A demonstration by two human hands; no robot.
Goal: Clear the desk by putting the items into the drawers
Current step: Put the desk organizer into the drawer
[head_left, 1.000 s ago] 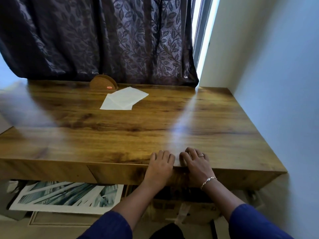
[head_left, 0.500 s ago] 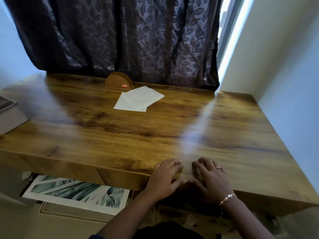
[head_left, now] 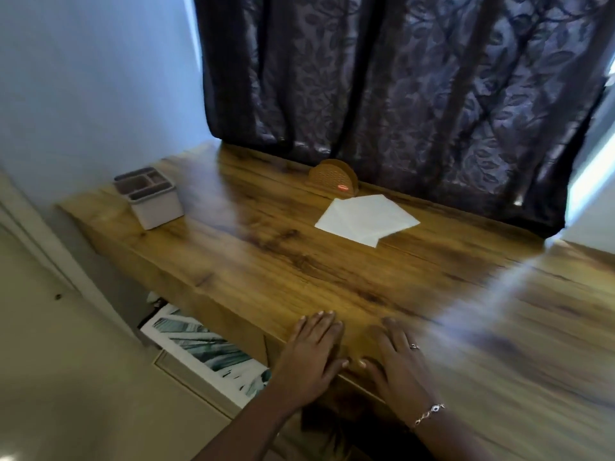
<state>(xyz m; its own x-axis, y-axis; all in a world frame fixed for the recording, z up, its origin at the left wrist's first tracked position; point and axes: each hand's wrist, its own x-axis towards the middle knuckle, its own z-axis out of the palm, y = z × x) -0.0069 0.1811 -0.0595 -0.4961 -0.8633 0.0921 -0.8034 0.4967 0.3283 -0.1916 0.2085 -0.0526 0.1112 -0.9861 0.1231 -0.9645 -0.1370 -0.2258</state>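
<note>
My left hand [head_left: 312, 354] and my right hand [head_left: 397, 357] lie flat, fingers straight, on the front edge of the wooden desk [head_left: 283, 261], side by side above a drawer front [head_left: 336, 394]. Neither hand holds anything. Farther back on the desk lie white paper napkins [head_left: 366, 217]. Behind them a brown half-round napkin holder [head_left: 332, 178] stands against the curtain. A grey compartment organiser box [head_left: 148, 196] stands at the desk's far left corner.
A dark leaf-patterned curtain [head_left: 399, 94] hangs behind the desk. A pale wall [head_left: 83, 78] is at the left. Framed prints with green leaf art [head_left: 206, 347] lie on the floor under the desk's left part.
The view has swung left, bringing the grey organiser box fully into sight. Both hands stay on the desk's front edge, now lying flatter with fingers stretched out.
</note>
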